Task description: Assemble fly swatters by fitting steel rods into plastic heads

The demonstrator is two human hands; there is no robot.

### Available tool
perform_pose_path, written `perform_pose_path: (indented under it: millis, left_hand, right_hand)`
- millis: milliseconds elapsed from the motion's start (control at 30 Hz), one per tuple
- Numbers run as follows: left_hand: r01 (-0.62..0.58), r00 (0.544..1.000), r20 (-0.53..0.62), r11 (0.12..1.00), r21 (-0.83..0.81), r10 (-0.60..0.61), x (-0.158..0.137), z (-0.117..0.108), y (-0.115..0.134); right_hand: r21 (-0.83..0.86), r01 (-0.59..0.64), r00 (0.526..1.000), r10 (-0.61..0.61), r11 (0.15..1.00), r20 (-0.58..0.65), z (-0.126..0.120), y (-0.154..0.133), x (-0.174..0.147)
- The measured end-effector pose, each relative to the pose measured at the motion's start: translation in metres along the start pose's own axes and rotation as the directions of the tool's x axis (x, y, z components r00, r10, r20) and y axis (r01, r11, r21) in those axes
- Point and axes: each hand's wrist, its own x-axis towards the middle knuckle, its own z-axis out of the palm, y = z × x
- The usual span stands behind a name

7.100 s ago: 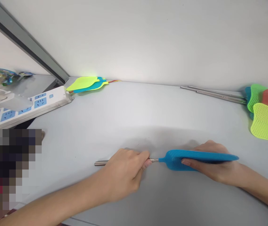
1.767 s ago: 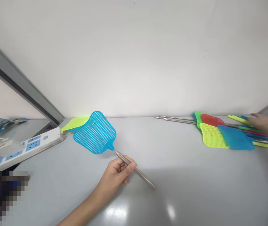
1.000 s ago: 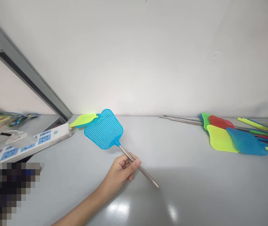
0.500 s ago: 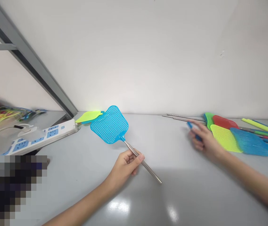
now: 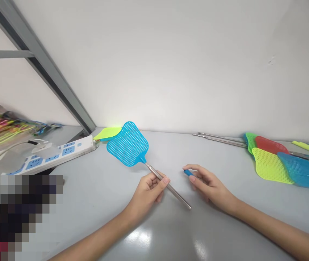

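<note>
My left hand (image 5: 151, 190) grips the metal rod of a blue fly swatter (image 5: 128, 145), thumb on top. Its perforated square head points up and left, and the bare end of the rod slants down to the right. To the right of that rod, my right hand (image 5: 211, 186) pinches a small blue piece (image 5: 188, 173) between thumb and fingers. Most of the piece is hidden in the hand, so its full shape does not show. The two hands are apart, both over the grey table (image 5: 165, 232).
At the right lie several fly swatters, among them a yellow-green one (image 5: 272, 166), a red one (image 5: 271, 145) and a blue one (image 5: 303, 170). A yellow-green swatter head (image 5: 108, 133) lies near the wall, beside a power strip (image 5: 72, 152). Bagged colourful items (image 5: 7, 125) fill the far left.
My right hand has moved left and down with the blue piece, away from the swatters on the right and closer to the rod. My left hand still holds the swatter.
</note>
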Motion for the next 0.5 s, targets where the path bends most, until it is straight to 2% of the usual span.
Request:
perform_pose_path:
  millis: [300,500]
  left_hand:
    - [0.018,0.997,-0.070,0.994,-0.111,-0.025,0.001,-0.001,0.004]
    - [0.047,0.997,-0.053,0.975,-0.216,-0.060,0.001,-0.003,0.006]
  right_hand:
    - [0.027,-0.040,0.999,0.039,0.999,0.031,-0.001,0.004,0.002]
    - [0.057,0.009,1.000,-0.010,0.998,0.009,-0.011,0.007,0.007]
